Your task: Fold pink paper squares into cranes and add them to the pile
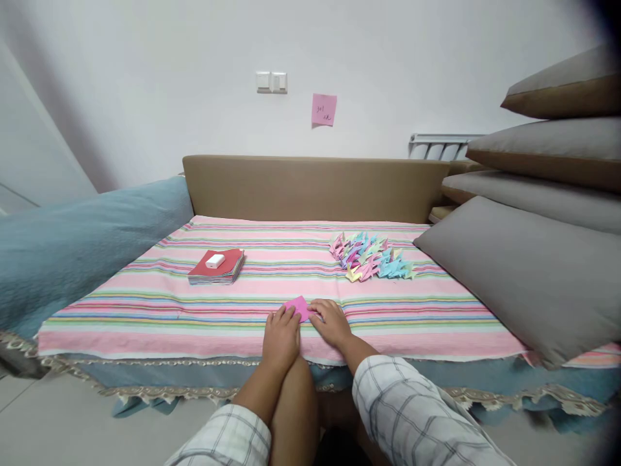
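Head view: 2 hands (282,333) (332,321), fingers (317,306) bent at 1 pink paper (301,307); grip unclear.

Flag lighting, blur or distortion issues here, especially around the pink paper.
Head view: soft, fairly even light, faint shadow under the wall note; head view: dark top-right and bottom-right corners; head view: wide-angle stretching toward the edges, see gray cushions; head view: pink paper clear in outline, any creases too small to read.
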A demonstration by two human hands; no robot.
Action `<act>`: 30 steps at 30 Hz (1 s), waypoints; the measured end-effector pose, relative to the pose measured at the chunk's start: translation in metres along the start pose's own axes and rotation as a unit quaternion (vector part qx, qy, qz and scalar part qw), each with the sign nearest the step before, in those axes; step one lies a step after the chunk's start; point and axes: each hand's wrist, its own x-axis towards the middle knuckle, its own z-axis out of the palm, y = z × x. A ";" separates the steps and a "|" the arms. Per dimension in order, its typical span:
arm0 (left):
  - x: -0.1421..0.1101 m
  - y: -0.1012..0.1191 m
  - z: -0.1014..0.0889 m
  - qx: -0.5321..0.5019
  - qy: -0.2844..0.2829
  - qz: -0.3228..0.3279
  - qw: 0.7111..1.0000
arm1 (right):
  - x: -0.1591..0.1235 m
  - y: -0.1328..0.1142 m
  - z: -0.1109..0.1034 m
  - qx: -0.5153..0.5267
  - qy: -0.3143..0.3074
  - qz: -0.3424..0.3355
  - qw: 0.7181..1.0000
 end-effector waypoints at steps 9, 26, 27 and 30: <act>0.000 -0.007 0.003 -0.018 0.019 0.013 1.000 | 0.006 -0.007 0.001 -0.031 -0.005 0.027 0.999; 0.015 -0.038 0.002 -0.087 0.036 -0.138 0.986 | 0.034 -0.002 0.003 -0.036 -0.086 -0.052 0.994; 0.017 -0.039 0.000 -0.094 0.021 -0.138 0.986 | 0.033 -0.002 0.004 -0.031 -0.079 -0.051 0.995; 0.025 -0.043 -0.006 -0.124 -0.019 -0.136 0.983 | 0.029 -0.003 0.005 -0.026 -0.051 -0.045 0.997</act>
